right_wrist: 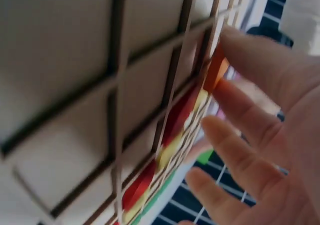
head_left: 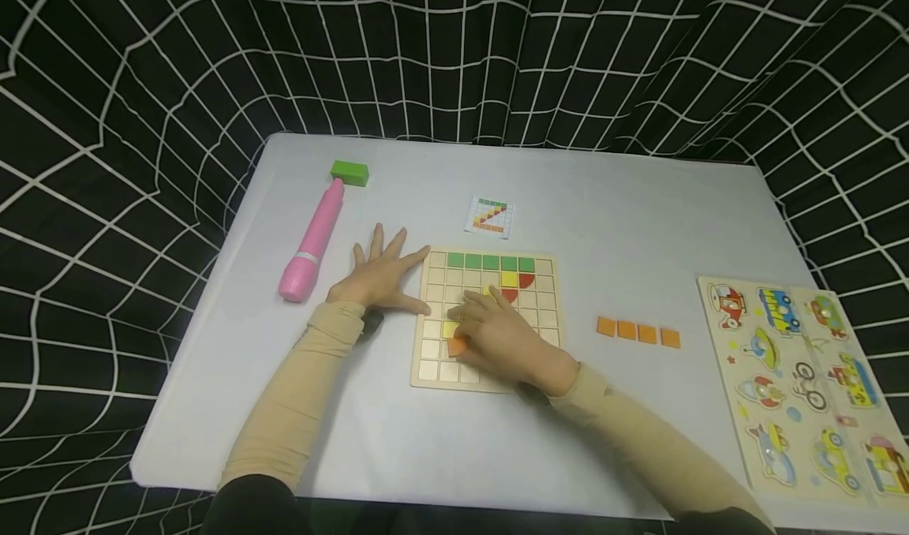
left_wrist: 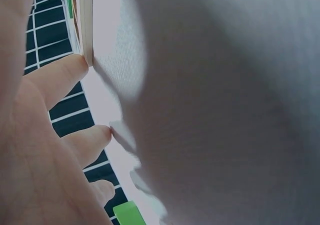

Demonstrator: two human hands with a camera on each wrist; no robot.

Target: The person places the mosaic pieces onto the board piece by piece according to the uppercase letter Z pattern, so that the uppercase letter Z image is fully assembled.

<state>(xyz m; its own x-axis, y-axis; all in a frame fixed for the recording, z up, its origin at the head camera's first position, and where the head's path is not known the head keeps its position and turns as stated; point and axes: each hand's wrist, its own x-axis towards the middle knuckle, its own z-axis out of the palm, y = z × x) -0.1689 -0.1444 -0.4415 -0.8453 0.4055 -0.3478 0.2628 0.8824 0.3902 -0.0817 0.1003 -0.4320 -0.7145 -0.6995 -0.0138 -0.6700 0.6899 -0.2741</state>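
A wooden grid board (head_left: 545, 319) lies near the middle of the table. Along its top row sit several green tiles (head_left: 491, 262), with yellow squares (head_left: 509, 279) and red quarter-round pieces (head_left: 525, 282) running diagonally below. My left hand (head_left: 379, 276) has its fingers spread, the thumb and index fingertip touching the board's left edge. Over the lower left cells, my right hand (head_left: 507, 342) pinches an orange square tile (head_left: 457, 347) between thumb and index finger. In the right wrist view this tile (right_wrist: 216, 70) is tilted against the grid; the right hand hides part of the board in the head view.
Several orange tiles (head_left: 626, 330) lie in a row right of the board. A pattern card (head_left: 488, 217) is behind it. A pink stick-like object (head_left: 312, 239) and a green block (head_left: 349, 174) lie at left. A picture puzzle board (head_left: 781, 369) occupies the right side.
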